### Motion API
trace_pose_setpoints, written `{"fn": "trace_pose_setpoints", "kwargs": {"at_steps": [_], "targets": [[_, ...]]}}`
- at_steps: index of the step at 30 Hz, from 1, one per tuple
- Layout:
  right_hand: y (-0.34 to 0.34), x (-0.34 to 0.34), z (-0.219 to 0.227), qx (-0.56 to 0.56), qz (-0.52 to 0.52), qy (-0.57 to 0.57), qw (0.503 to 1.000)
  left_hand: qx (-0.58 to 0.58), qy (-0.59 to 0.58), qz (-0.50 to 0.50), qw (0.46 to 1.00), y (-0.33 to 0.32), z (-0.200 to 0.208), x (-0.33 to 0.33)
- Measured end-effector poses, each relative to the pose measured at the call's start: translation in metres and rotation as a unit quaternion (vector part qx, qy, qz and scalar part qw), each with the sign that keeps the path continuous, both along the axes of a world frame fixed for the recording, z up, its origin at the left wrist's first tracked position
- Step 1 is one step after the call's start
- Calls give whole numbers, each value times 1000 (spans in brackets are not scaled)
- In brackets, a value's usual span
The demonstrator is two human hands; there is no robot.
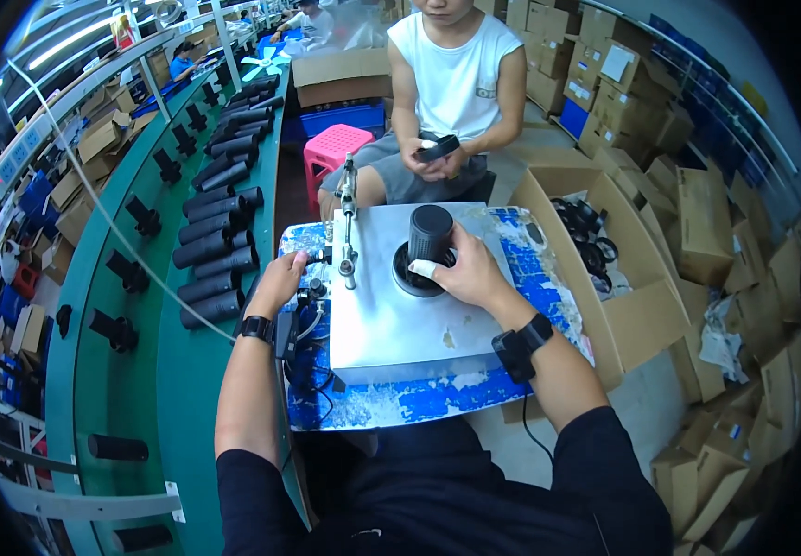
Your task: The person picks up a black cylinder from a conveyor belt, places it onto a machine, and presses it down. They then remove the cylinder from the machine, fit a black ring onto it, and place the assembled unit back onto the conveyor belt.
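Note:
My right hand [471,269] is wrapped round a black ribbed cylinder [431,228], which stands upright in a round black ring [400,269] on a silver metal box [382,345]. A white cover shows on the thumb of that hand. At the box's left side, my left hand [279,282] is closed on a small black knob or lever [315,257]; the fingers partly hide it. Between my hands, a metal clamp-like fixture [349,227] rises from the box's left edge.
The box stands on a worn blue-and-white table [391,406]. To the left, a green conveyor [187,408] carries several black cylinders [220,260]. An open carton [637,310] of black rings is at right. A co-worker [456,74] opposite holds a black ring [438,148].

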State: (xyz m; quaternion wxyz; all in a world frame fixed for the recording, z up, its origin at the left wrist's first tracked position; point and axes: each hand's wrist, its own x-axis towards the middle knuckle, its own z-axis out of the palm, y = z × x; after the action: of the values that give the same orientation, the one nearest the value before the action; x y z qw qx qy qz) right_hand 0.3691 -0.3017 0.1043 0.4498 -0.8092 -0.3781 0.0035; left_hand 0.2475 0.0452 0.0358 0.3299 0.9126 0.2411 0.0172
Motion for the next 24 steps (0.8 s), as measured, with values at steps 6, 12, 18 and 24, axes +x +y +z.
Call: {"fn": "trace_pose_setpoints", "kwargs": {"at_steps": [6,12,18,24], "targets": [[3,3,3,15,15,-1,1000,99,-353,7,930,-65,50,-76],[-47,-32,191,377,87,-162,908,0,-354,-35,935,-141,80,-217],[0,-171,119,102,276,-313,903,90,-545,-37,833,-199,83,-266],[29,-231,18,197,268,-437,836,177,-530,-71,826,-213,57,-301]]}}
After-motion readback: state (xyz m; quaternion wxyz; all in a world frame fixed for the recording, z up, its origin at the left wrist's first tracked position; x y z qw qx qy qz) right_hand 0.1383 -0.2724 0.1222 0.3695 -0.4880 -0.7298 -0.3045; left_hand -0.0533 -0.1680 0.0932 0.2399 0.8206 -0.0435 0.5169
